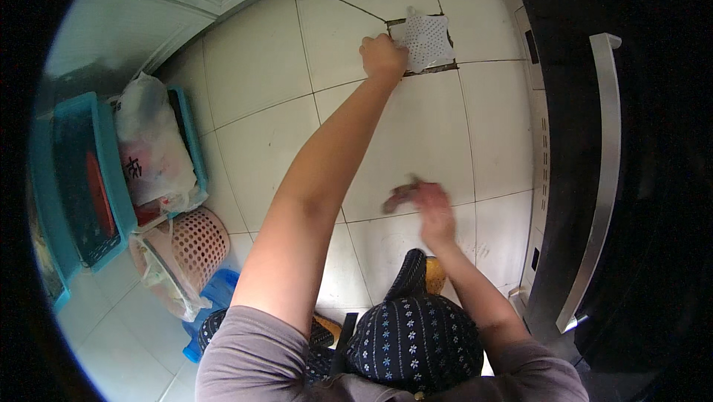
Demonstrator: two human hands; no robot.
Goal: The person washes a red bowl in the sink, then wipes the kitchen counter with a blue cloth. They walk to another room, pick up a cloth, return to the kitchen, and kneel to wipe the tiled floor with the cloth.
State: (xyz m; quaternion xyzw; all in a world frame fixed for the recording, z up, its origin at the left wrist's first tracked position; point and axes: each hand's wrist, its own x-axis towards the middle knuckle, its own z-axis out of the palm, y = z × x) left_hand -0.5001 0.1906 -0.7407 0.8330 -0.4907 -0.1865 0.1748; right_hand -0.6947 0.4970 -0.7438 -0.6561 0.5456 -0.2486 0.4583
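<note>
My left hand [384, 56] reaches far forward, its fingers pinching the left edge of a white perforated sheet [428, 42]. That sheet lies over a square floor drain, whose dark, dirty edges [434, 69] show around it. Nearer to my knees, my right hand [434, 207] is blurred by motion over the pale floor tiles [412, 123]. From its fingers a small brownish-grey rag or wad [400, 197] sticks out to the left; its exact kind cannot be told.
Teal plastic baskets [125, 190] stand at the left, one holding a stuffed plastic bag [153, 140]. Below them are a pink perforated bin [206, 240] with a liner and a blue plastic bottle [220, 288]. A black appliance with a metal handle [610, 123] borders the right side.
</note>
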